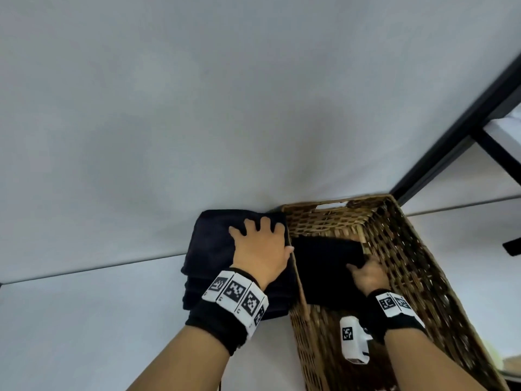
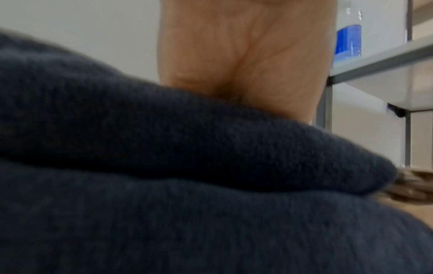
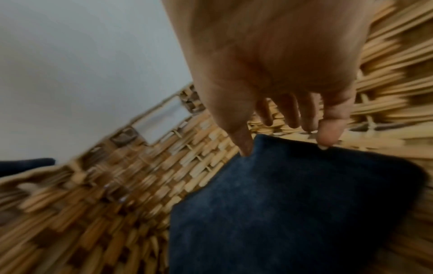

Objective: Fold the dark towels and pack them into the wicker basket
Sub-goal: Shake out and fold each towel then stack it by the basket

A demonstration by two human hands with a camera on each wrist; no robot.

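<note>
A stack of folded dark towels lies on the white table against the left wall of the wicker basket. My left hand rests on top of the stack with its fingers spread; the left wrist view shows the palm above the top towel's fold. One folded dark towel lies on the basket's bottom at the far end. My right hand is down inside the basket. Its nearly straight fingertips touch the far edge of that towel, with the woven wall just beyond.
The basket's far rim, with a handle cut-out, stands against the grey wall. A black metal shelf frame rises at the right. A clear bottle with a blue label stands on a shelf. White tabletop spreads left of the stack.
</note>
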